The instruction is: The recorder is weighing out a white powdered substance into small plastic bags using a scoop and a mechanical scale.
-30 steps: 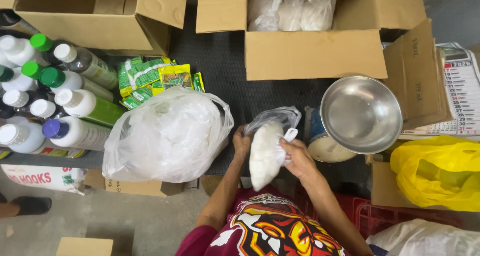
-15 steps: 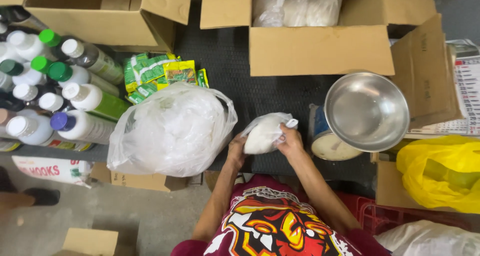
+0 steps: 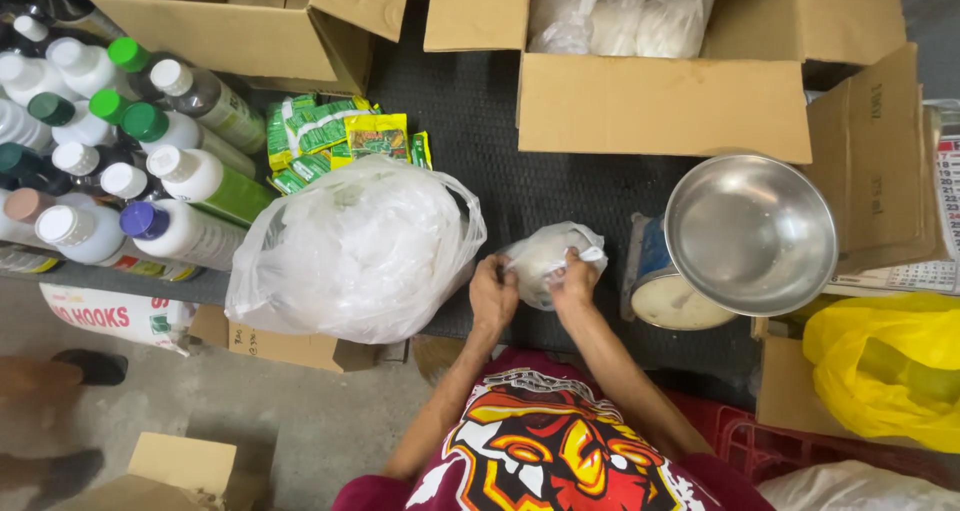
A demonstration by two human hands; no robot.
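Observation:
A small clear plastic bag of white powder (image 3: 545,254) rests on the dark mat in front of me. My left hand (image 3: 493,293) grips its left side and my right hand (image 3: 573,282) pinches its top right, fingers closed on the plastic. Just left of my hands lies a large white plastic bag (image 3: 355,251), bulging and loosely open at the top. To the right stands a shiny steel bowl (image 3: 750,233) on a scale.
An open cardboard box (image 3: 660,101) holding several filled clear bags stands at the back. Another open box (image 3: 240,16) is at back left. Plastic bottles (image 3: 150,186) and green sachets (image 3: 340,136) lie on the left. A yellow bag (image 3: 885,371) sits at right.
The small bag, held upright and long a second ago, now lies lower and bunched between both hands. The view has shifted slightly.

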